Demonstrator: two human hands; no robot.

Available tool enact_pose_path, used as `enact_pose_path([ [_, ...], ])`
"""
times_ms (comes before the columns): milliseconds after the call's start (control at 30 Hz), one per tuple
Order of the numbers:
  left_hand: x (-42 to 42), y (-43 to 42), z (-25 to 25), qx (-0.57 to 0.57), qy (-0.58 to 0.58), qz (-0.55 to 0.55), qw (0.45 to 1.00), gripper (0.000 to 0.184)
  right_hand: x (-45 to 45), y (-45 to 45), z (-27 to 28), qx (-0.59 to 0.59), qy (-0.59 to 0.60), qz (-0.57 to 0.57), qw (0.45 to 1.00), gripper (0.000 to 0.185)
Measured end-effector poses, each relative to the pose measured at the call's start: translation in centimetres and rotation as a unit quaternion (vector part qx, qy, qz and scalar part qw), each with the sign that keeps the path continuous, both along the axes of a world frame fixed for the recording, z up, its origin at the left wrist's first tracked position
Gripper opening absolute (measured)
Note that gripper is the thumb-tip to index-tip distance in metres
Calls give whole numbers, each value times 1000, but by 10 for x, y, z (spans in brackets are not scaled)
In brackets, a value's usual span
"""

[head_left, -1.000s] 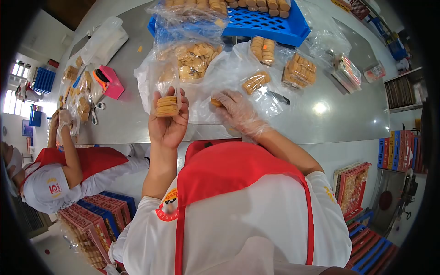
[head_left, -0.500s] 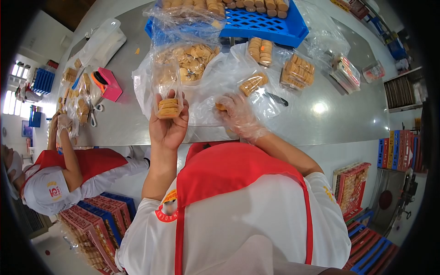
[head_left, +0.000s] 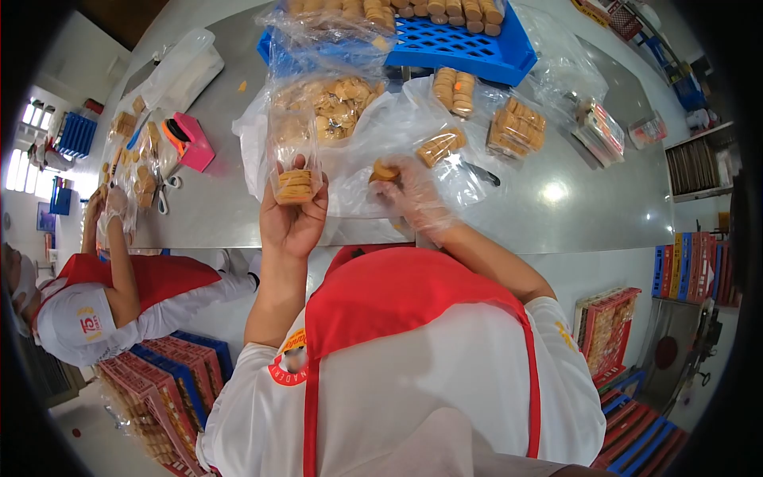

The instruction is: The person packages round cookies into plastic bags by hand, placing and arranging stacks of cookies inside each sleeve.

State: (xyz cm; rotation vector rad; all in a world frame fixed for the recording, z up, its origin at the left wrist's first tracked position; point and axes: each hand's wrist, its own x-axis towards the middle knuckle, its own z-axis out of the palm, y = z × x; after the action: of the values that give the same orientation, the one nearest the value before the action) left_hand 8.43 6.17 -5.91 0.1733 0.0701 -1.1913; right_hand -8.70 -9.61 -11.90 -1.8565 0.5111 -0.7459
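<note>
My bare left hand is wrapped round a clear plastic bag with a stack of cookies in its bottom. In a clear plastic glove, my right hand grips a few round cookies between thumb and fingers, over a white plastic sheet. Behind it lies a short row of cookies on the plastic. A large open bag of loose cookies sits beyond my left hand.
A blue crate of cookie rows stands at the back. Right of the sheet are a packed cookie bag and a dark-handled tool. A pink holder and scissors lie left. A co-worker stands at the left.
My right hand has lifted slightly and turned, and the cookies in its fingers now show more. The left hand with the bag has hardly moved.
</note>
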Motion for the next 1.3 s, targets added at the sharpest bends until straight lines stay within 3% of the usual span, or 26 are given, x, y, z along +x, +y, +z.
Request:
enact_pose_path([
  [100,2,5,0,1,7,4,1000,36,-8,2,18,5,-52,-27,998,34],
  [200,1,4,-4,-5,9,5,1000,37,-4,-3,15,-134,-7,6,991,32],
  [300,-2,1,-6,-26,1,-10,1000,38,-4,-5,28,-186,85,92,974,30],
  [433,-6,0,-3,-38,-10,-14,999,39,0,-3,19,-148,82,76,983,30],
  [600,-16,-4,7,43,17,17,999,41,-1,-1,23,-135,86,69,985,37],
  [733,-17,-4,3,40,15,5,999,41,-5,1,10,-248,25,12,968,46],
  [833,-15,-1,2,21,-19,6,1000,38,-13,0,29,-284,-23,8,959,46],
  [1000,-27,-5,22,167,-108,74,977,28,-29,7,129,-318,-99,11,943,29],
  [1100,-31,-8,25,143,-208,66,965,25,-28,6,157,-319,-48,109,940,23],
  [1200,-35,-9,30,119,-295,75,945,23,-29,9,159,-299,-15,109,948,29],
  [1300,-37,-10,29,114,-350,93,925,21,-41,3,179,-376,74,90,919,33],
])
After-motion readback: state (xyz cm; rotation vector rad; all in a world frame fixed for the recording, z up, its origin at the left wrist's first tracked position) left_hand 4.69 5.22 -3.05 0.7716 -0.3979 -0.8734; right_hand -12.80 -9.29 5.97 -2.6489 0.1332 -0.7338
